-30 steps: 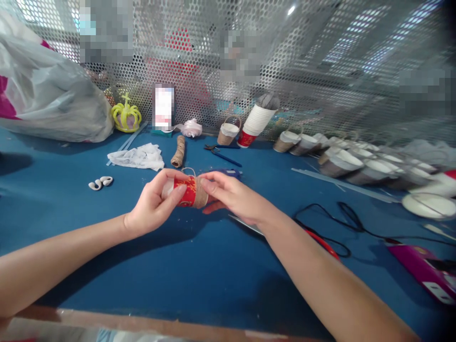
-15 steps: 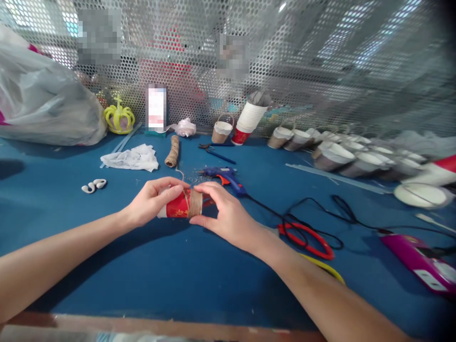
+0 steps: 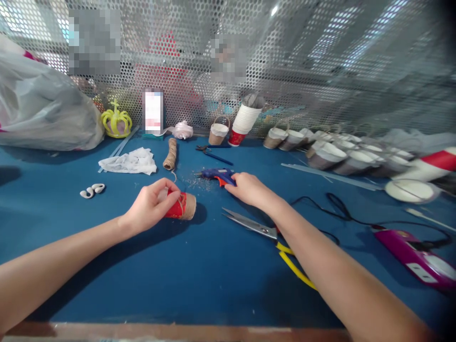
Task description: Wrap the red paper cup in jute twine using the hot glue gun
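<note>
My left hand (image 3: 151,206) is closed on a red paper cup (image 3: 177,207) lying on its side, its base end wound with twine (image 3: 190,207). A strand of that twine leads from the cup up to a twine roll (image 3: 170,154) beyond it. With its fingers around the handle, my right hand (image 3: 252,191) grips a blue hot glue gun (image 3: 215,174) whose nozzle points left. The glue gun lies at table level, and the fingers partly hide its grip. Nearer to me, scissors (image 3: 254,225) with red and yellow handles lie partly under my right forearm.
Behind are blue-handled pliers (image 3: 214,154), a small basket cup (image 3: 218,133) and a cup stack (image 3: 245,118). Several finished cups (image 3: 326,155) crowd the right, near a purple power strip (image 3: 415,256). White cloth (image 3: 130,161) and earbuds (image 3: 92,190) lie left. A perforated metal screen (image 3: 285,61) stands behind.
My right hand has let go of the cup and moved right onto the glue gun's handle. The left hand keeps hold of the cup. The scissors' blades now show.
</note>
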{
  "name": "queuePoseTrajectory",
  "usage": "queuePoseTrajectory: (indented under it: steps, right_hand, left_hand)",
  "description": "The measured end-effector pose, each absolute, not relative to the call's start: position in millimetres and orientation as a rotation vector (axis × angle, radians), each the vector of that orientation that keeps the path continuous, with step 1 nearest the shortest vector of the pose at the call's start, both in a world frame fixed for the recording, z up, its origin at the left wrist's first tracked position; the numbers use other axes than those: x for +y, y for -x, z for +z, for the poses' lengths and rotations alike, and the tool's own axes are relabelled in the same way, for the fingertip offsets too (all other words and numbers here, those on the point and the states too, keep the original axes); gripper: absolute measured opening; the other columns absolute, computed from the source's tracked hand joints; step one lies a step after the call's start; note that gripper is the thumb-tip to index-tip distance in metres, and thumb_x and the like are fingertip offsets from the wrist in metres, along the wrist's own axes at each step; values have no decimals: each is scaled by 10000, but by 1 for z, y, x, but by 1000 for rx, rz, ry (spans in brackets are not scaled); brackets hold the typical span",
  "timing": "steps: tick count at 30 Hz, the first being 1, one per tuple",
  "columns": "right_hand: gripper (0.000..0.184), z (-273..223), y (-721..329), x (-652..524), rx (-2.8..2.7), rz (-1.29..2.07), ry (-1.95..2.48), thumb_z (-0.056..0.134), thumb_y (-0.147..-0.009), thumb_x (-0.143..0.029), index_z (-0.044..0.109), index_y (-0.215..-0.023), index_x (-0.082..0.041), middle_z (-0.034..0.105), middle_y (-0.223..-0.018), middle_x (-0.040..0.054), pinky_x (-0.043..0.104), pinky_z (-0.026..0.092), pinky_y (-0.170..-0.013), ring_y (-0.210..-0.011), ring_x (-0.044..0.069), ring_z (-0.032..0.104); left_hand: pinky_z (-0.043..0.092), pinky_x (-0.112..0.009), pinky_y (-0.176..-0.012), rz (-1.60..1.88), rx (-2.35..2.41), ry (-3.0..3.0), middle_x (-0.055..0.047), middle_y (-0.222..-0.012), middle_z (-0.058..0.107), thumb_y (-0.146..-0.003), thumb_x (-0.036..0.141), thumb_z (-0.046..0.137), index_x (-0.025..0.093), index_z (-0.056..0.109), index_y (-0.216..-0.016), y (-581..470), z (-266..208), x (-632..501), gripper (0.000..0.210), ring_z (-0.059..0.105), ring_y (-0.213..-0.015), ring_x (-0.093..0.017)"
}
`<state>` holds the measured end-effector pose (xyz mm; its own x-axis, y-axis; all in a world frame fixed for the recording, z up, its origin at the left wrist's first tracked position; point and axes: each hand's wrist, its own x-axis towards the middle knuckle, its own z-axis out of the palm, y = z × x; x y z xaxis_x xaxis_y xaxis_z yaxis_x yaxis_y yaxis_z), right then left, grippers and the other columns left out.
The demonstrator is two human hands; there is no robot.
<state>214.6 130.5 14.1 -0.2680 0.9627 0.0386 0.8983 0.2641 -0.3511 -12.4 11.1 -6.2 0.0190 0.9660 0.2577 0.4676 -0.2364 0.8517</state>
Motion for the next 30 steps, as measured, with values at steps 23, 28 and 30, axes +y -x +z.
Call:
queuePoseTrajectory:
  steps: [23,28,30]
  right_hand:
    - [238,38,-209,46,-2133,1150,1266,566,-775,-392,597,-787,-157,546,-550,-20,241,440,-429,-427,105,500]
    - [182,39,-205,36,-2311,838,1227,547,-793,-339,585,-690,-193,478,-412,-60,243,404,-431,-377,108,452]
    - [176,38,-204,35,-2348,734,1204,539,-797,-321,593,-682,-198,479,-412,-61,247,408,-454,-391,112,450]
  left_hand:
    - [421,-226,-556,1029,1677,-1866,-2,-689,642,-814,348,475,166,557,-807,21,4,18,200,566,-599,-129]
    - [437,-243,-598,1026,1648,-1826,-14,-736,663,-821,346,479,167,558,-811,21,4,20,195,586,-647,-143]
    - [432,-243,-598,1027,1655,-1830,-12,-733,658,-821,346,481,167,558,-807,21,3,20,195,579,-644,-141]
